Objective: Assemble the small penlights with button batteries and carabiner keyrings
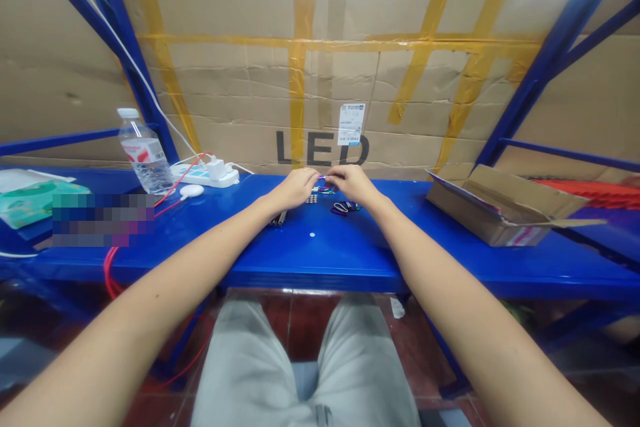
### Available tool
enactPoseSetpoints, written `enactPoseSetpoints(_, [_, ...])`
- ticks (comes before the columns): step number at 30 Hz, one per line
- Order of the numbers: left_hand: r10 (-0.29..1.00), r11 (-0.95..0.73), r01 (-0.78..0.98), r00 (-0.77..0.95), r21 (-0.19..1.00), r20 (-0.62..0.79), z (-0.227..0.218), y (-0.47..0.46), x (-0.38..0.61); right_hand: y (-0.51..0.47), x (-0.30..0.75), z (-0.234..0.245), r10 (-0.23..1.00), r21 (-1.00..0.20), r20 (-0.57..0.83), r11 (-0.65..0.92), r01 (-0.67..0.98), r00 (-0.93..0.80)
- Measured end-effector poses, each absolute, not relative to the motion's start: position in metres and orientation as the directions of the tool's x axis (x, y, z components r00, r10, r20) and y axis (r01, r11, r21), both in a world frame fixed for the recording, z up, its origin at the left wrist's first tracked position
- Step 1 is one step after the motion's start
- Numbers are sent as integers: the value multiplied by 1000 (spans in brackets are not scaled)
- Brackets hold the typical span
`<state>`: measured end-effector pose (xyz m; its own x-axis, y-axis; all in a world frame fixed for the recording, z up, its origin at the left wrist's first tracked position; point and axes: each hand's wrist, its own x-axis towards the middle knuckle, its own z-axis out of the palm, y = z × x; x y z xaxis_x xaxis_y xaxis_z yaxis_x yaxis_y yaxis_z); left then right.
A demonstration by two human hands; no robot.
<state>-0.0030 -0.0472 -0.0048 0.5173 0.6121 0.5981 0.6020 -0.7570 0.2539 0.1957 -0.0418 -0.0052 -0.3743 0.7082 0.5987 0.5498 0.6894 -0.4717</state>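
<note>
Over the far part of the blue table, my left hand (299, 187) and my right hand (351, 180) meet nearly fingertip to fingertip, both pinched closed. Between them shows a small purple metallic piece (321, 179), perhaps part of a carabiner; its full shape is hidden by the fingers. Just below my right hand lies a little pile of coloured carabiners (344, 208). Small silvery metal parts (312, 199) sit in rows beneath the fingertips. Several thin dark rods (279, 218) lie by my left wrist, partly covered by the forearm.
On the blue table (310, 257), an open cardboard box (493, 203) stands right. A water bottle (145, 152), a white power strip (207, 174) and red cables (111, 270) are left. A large taped carton (240, 93) walls off the back between blue posts.
</note>
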Motion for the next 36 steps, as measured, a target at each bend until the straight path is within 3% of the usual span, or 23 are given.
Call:
enactPoseSetpoints(12, [582, -786, 583, 584, 206, 566, -7, -46, -11, -53, 194, 1, 667, -347, 526, 735, 582, -528])
enactPoseSetpoints(14, [574, -792, 579, 598, 194, 559, -6, -48, -12, -52, 194, 0, 684, -389, 511, 724, 570, -520])
enactPoseSetpoints(19, [506, -842, 504, 614, 193, 605, -4, -52, -11, -54, 195, 0, 786, -651, 376, 600, 464, -490])
enactPoseSetpoints(22, [484, -856, 479, 613, 194, 625, -3, -55, -9, -57, 197, 2, 808, -746, 315, 535, 397, -497])
enactPoseSetpoints(26, [502, -848, 484, 609, 213, 614, -1, -57, -6, -58, 198, 4, 799, -747, 335, 549, 376, -499])
enactPoseSetpoints(32, [539, -829, 498, 585, 257, 606, -1, -55, -7, -57, 197, 4, 769, -645, 414, 625, 440, -486])
enactPoseSetpoints(36, [534, -835, 461, 546, 300, 645, -1, -55, -7, -58, 197, 6, 767, -666, 406, 620, 414, -496])
